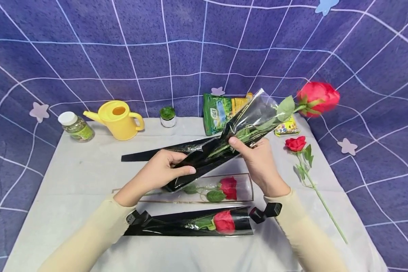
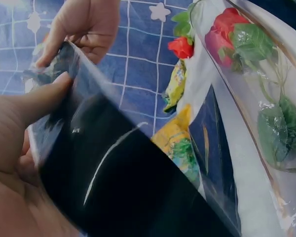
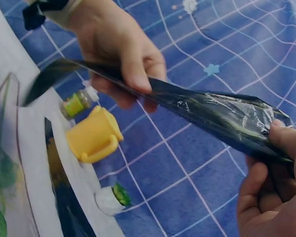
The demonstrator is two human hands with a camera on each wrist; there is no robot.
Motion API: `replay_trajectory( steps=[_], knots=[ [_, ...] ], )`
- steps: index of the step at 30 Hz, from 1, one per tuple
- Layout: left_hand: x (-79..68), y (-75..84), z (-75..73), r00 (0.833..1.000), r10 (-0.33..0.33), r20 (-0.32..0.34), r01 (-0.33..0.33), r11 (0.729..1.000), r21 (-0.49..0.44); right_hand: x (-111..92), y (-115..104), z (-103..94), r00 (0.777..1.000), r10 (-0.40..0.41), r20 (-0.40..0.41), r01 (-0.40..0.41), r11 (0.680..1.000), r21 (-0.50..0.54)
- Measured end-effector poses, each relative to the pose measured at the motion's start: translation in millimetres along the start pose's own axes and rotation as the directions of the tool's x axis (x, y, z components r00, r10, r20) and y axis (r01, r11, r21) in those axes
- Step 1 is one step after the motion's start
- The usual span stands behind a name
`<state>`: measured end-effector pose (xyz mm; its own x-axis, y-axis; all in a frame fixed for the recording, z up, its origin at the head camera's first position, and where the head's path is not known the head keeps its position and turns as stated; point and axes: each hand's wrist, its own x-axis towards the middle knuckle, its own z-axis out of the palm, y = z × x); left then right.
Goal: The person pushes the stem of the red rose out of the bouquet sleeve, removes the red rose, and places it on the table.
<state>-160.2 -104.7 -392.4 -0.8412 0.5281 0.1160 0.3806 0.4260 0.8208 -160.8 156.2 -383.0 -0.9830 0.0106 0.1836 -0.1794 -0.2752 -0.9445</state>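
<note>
Above the table, both hands hold a black and transparent flower sleeve (image 1: 197, 162) slanting up to the right. A red rose (image 1: 317, 99) lies in it, its bloom and a leaf sticking out past the upper end. My left hand (image 1: 156, 170) grips the lower part, thumb on top; in the left wrist view the sleeve's black side (image 2: 118, 168) fills the middle. Farther up, my right hand (image 1: 263, 166) pinches the sleeve around the stem, its thumb across the front. The right wrist view shows that thumb on the shiny film (image 3: 241, 116). Some right fingers are hidden behind the sleeve.
Below the hands lie a rose in a transparent sleeve (image 1: 228, 187) and a rose in a black sleeve (image 1: 224, 222). Another black sleeve (image 1: 139, 153) lies behind. A loose rose (image 1: 295, 144) is at right. Behind stand a jar (image 1: 76, 128), yellow watering can (image 1: 120, 122), small plant (image 1: 168, 117) and green packet (image 1: 217, 113).
</note>
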Motion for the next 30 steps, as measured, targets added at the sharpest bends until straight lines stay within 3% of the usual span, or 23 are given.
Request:
replay_trajectory(
  steps=[6, 11, 18, 21, 24, 30],
  knots=[
    [9.2, 9.1, 4.7, 1.000, 0.008, 0.030, -0.005, 0.995, -0.096, -3, 3, 2.5, 0.999, 0.039, 0.017, -0.037, 0.993, -0.109],
    [17.0, 19.6, 9.1, 1.000, 0.019, 0.005, -0.018, 0.999, -0.030, -4, 6, 6.8, 0.999, 0.038, 0.031, -0.035, 0.993, -0.113],
    [14.1, 23.4, 8.2, 1.000, -0.003, -0.006, 0.003, 0.998, -0.062, -6, 3, 2.6, 0.997, 0.052, 0.060, -0.048, 0.996, -0.078],
    [12.3, 21.9, 5.9, 1.000, -0.014, -0.026, 0.013, 0.999, -0.037, -8, 3, -6.4, 0.996, 0.055, 0.066, -0.055, 0.998, -0.001],
    [8.9, 18.9, 2.5, 0.999, -0.018, -0.044, 0.017, 1.000, -0.023, -8, 3, -20.3, 0.998, 0.041, 0.055, -0.048, 0.989, 0.138],
    [3.8, 8.3, -3.4, 0.997, -0.001, -0.080, 0.002, 1.000, 0.018, -3, -2, -49.0, 0.999, -0.017, -0.040, 0.032, 0.907, 0.419]
  ],
)
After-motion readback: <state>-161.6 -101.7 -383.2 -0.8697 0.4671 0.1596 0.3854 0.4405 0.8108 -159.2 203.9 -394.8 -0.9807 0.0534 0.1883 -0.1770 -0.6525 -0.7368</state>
